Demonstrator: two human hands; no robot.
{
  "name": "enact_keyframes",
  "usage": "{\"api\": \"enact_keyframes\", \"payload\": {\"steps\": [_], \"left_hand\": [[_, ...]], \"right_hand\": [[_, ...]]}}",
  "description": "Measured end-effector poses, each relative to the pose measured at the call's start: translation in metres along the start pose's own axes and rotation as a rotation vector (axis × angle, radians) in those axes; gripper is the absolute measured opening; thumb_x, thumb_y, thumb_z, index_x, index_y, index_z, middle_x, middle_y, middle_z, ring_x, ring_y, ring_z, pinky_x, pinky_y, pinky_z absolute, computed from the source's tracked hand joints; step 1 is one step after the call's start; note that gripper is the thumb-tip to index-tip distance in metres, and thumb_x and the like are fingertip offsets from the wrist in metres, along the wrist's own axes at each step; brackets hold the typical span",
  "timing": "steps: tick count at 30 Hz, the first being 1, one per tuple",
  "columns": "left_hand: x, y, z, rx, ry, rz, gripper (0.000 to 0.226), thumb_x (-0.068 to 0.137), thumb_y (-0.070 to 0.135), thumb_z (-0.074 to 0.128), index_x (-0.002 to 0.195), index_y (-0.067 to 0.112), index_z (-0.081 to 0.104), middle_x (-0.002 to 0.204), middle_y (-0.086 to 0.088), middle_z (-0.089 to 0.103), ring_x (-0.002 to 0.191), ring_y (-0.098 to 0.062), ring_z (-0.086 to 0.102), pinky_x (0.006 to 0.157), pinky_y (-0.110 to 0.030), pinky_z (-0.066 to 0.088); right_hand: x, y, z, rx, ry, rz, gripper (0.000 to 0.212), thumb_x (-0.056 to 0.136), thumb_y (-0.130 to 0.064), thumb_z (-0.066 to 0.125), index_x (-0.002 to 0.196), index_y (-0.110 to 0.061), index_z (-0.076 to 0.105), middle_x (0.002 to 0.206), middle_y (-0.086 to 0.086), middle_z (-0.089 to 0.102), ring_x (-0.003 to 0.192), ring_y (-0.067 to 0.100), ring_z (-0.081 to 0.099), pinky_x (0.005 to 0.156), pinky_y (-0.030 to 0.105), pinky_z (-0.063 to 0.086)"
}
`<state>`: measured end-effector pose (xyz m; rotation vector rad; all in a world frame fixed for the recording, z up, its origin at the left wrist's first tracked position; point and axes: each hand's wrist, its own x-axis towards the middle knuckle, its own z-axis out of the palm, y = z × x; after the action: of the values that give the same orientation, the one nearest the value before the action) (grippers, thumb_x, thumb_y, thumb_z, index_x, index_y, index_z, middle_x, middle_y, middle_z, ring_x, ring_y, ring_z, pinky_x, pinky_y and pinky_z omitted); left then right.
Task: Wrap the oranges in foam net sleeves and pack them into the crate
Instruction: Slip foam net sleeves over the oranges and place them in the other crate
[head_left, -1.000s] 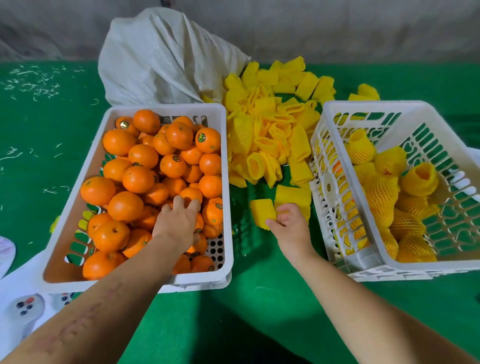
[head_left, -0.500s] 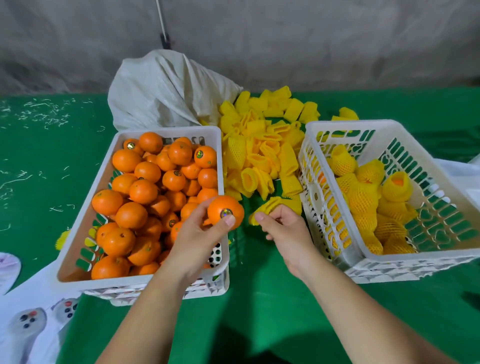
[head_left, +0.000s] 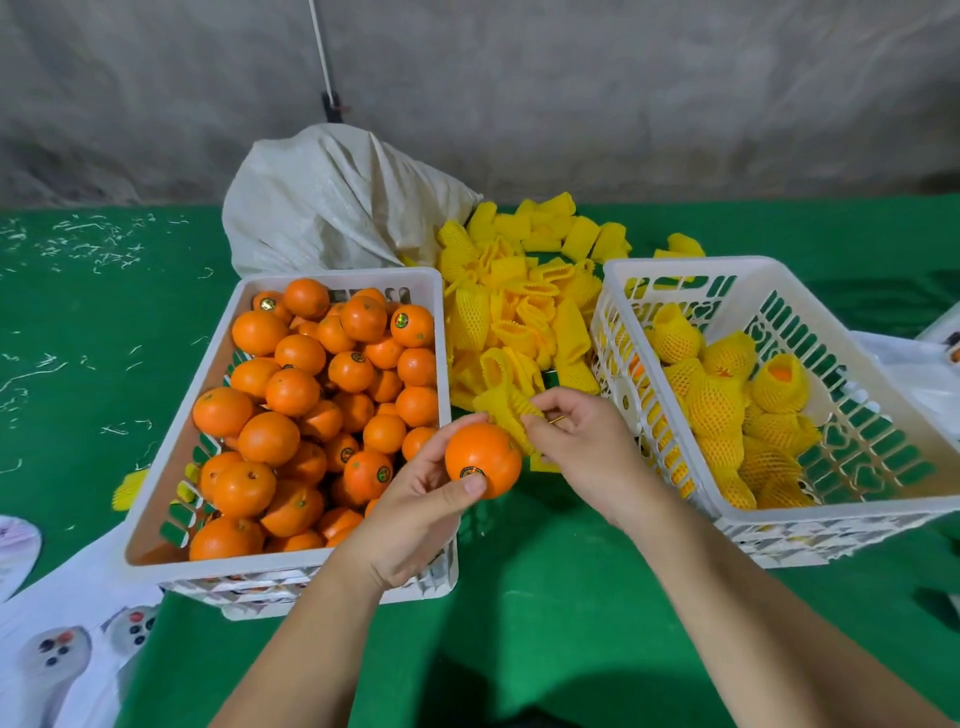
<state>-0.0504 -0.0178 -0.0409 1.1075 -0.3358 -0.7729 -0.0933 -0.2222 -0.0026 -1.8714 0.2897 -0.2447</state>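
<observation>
Orange in left grip (right grip pinches sleeve).

The round orange fruit with a small dark sticker has a smooth, faintly dimpled peel with a soft sheen. The yellow foam net sleeve beside it is matt, ribbed and spongy-looking, like the loose heap of yellow foam sleeves. The white slotted plastic crate of bare oranges and the white slotted plastic crate of wrapped fruit look hard, smooth and slightly glossy. The green table covering looks like matt cloth. The off-white woven sack is coarse and creased. The grey back wall is rough and dull.
</observation>
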Motion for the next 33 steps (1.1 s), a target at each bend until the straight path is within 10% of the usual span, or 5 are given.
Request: {"api": "enact_keyframes", "payload": {"steps": [5, 12, 20, 26, 33], "left_hand": [[0.001, 0.002, 0.000, 0.038, -0.068, -0.021, 0.084, 0.072, 0.045, 0.096, 0.146, 0.024, 0.063, 0.155, -0.008, 0.054, 0.138, -0.030, 0.056, 0.106, -0.036, 0.051], [0.008, -0.013, -0.001, 0.034, 0.103, 0.045, 0.087, 0.076, 0.048, 0.094, 0.145, 0.007, 0.059, 0.141, -0.016, 0.066, 0.136, -0.032, 0.059, 0.115, -0.043, 0.047], [0.013, -0.017, 0.012, 0.010, 0.418, 0.199, 0.074, 0.072, 0.040, 0.092, 0.133, 0.040, 0.050, 0.122, -0.003, 0.072, 0.111, -0.025, 0.073, 0.091, -0.040, 0.060], [0.013, -0.012, 0.017, -0.121, 0.384, 0.194, 0.046, 0.084, 0.024, 0.079, 0.127, 0.027, 0.062, 0.116, -0.016, 0.073, 0.102, -0.031, 0.070, 0.083, -0.039, 0.059], [0.008, -0.015, 0.003, 0.030, 0.121, 0.137, 0.070, 0.091, 0.006, 0.077, 0.145, 0.041, 0.051, 0.137, -0.017, 0.065, 0.127, -0.037, 0.064, 0.106, -0.056, 0.054]], "right_hand": [[0.001, 0.011, 0.019, -0.439, 0.186, -0.192, 0.010, 0.091, -0.017, 0.076, 0.092, -0.021, 0.067, 0.094, -0.009, 0.056, 0.078, 0.000, 0.054, 0.067, 0.018, 0.043], [-0.004, 0.014, 0.025, -0.041, 0.088, 0.053, 0.012, 0.096, -0.014, 0.071, 0.094, -0.025, 0.071, 0.095, -0.009, 0.073, 0.089, 0.003, 0.068, 0.083, 0.031, 0.057], [-0.035, -0.014, 0.012, 0.063, -0.005, -0.137, 0.013, 0.096, -0.021, 0.070, 0.093, -0.032, 0.064, 0.084, -0.014, 0.069, 0.079, -0.001, 0.063, 0.071, 0.013, 0.048], [-0.051, -0.006, 0.033, -0.354, 0.008, -0.447, 0.012, 0.094, -0.030, 0.063, 0.105, -0.028, 0.059, 0.097, -0.021, 0.051, 0.097, 0.006, 0.047, 0.082, 0.024, 0.043], [-0.026, 0.000, 0.027, -0.460, -0.024, -0.486, 0.030, 0.090, -0.013, 0.069, 0.115, -0.021, 0.055, 0.112, -0.010, 0.042, 0.106, 0.014, 0.045, 0.082, 0.019, 0.037]]}}
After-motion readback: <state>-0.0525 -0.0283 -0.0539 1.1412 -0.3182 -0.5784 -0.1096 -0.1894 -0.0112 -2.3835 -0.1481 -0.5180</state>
